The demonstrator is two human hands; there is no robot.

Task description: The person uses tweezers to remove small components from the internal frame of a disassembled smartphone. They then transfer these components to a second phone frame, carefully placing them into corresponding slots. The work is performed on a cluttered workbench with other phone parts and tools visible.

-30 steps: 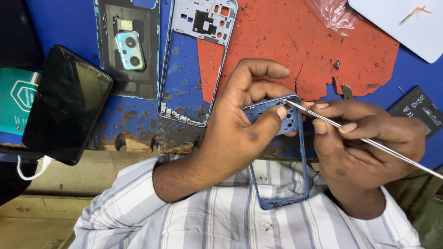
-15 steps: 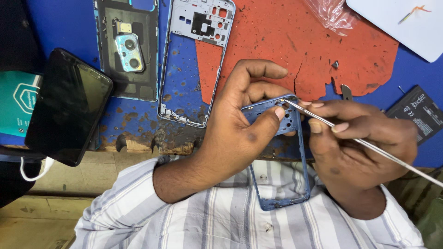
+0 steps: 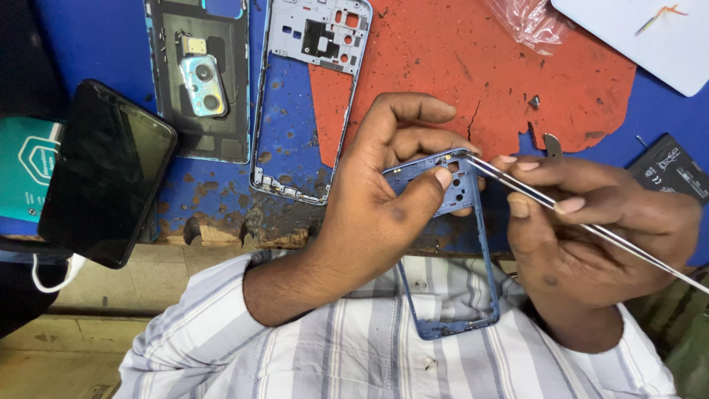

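Note:
My left hand (image 3: 377,199) grips the top end of a blue phone middle frame (image 3: 450,295), thumb pressed on its face, fingers curled behind. The frame hangs down over my striped shirt. My right hand (image 3: 591,229) holds metal tweezers (image 3: 561,210), whose tips touch the frame's upper corner by my left fingertips.
On the blue and red worn mat (image 3: 473,66) lie a second, silver-blue phone frame (image 3: 310,96), a dark back cover with camera module (image 3: 199,81), a black phone (image 3: 103,174), a teal box (image 3: 26,166), a black battery (image 3: 668,174), a white sheet (image 3: 642,33) and crumpled plastic (image 3: 528,18).
The hands and the frame have stayed almost still; the tweezers' tip has shifted slightly along the frame's top corner.

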